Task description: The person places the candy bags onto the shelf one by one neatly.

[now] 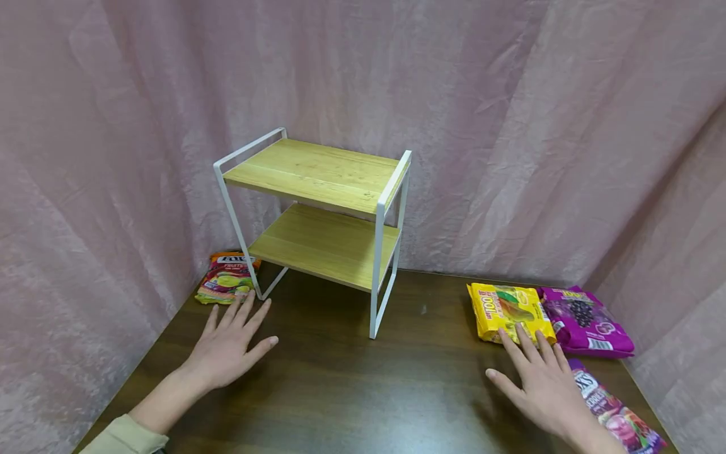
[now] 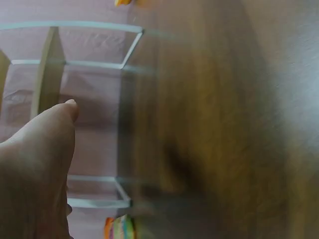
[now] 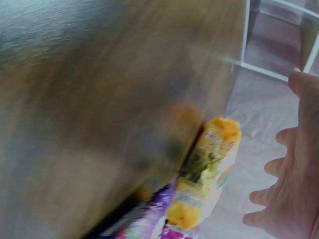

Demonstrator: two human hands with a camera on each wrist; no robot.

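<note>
My left hand [image 1: 224, 350] reaches over the left of the table with fingers spread, holding nothing. Its fingertips overlap the foot of a two-tier shelf [image 1: 323, 243] with wooden boards and a white frame. Beside that foot lies a red and green candy bag [image 1: 223, 277]. On the other side, my right hand [image 1: 541, 384] is spread, nothing in it, its fingertips overlapping the lower edge of a yellow candy bag [image 1: 505, 306] in the head view. A purple grape candy bag [image 1: 584, 318] lies against the yellow one. Partly behind the right hand is a berry candy bag [image 1: 618, 416].
The brown wooden table [image 1: 340, 384] reflects light near its front. Pink curtains [image 1: 454, 126] hang behind it and along both sides. Both shelf boards are bare, and the shelf stands near the back, left of the middle.
</note>
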